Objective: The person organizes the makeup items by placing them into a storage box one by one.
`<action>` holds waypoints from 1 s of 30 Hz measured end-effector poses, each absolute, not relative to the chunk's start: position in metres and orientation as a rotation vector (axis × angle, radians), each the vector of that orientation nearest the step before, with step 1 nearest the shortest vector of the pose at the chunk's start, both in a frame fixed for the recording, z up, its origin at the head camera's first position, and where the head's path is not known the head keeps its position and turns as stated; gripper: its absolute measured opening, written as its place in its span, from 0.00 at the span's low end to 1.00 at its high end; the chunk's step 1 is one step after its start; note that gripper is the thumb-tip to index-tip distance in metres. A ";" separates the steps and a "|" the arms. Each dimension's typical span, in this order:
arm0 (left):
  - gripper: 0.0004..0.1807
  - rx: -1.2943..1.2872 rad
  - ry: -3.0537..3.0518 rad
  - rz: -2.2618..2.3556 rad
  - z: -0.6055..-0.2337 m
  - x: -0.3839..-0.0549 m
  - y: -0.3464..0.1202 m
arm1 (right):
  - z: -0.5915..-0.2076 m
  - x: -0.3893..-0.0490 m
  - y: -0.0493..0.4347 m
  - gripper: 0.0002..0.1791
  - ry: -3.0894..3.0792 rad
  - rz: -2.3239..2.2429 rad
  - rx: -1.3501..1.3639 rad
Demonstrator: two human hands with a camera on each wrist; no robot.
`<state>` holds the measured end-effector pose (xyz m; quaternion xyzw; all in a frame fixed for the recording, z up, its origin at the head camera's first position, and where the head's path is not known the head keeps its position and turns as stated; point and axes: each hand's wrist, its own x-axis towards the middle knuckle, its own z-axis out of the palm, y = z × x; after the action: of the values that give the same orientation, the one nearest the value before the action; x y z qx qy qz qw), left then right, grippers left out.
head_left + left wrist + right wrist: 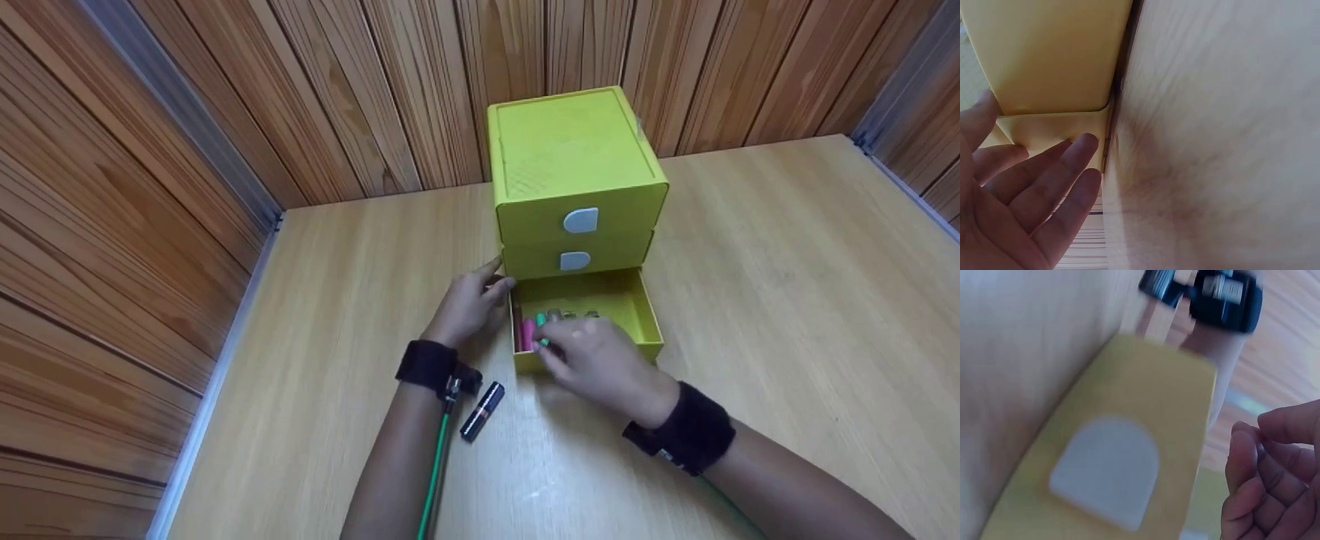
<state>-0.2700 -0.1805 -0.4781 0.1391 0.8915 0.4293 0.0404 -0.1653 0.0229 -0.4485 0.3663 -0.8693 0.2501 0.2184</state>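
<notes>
A yellow three-drawer box (568,146) stands on the table with its bottom drawer (649,322) pulled out. Inside lie a magenta tube (528,334), a green tube (541,320) and several small pieces partly hidden by my right hand (600,367). That hand hovers over the drawer with curled fingers; in the right wrist view nothing shows between thumb and forefinger (1241,453). My left hand (466,304) is at the box's left side, where its fingers (1081,152) look extended and loosely bent against the yellow corner. A black lipstick-like tube (482,412) lies before the box.
Wood-panelled walls (420,90) border the table (787,315) behind and at the left. Black wristbands (426,365) with green cables (435,472) are on both wrists. The two upper drawers, with pale tab handles (580,220), are closed.
</notes>
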 end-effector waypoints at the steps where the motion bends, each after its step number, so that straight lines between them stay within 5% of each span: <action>1: 0.36 0.429 2.729 1.321 -0.478 -0.270 -0.181 | -0.449 -0.162 0.019 0.02 -2.406 0.690 1.040; 30: 0.36 0.428 2.711 1.357 -0.476 -0.270 -0.181 | -0.478 -0.149 -0.035 0.11 -2.888 0.524 1.268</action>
<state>-0.2698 -0.1807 -0.4764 0.1398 0.8847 0.4429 0.0401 -0.1489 -0.0355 -0.4780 0.3966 -0.9029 0.1637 -0.0278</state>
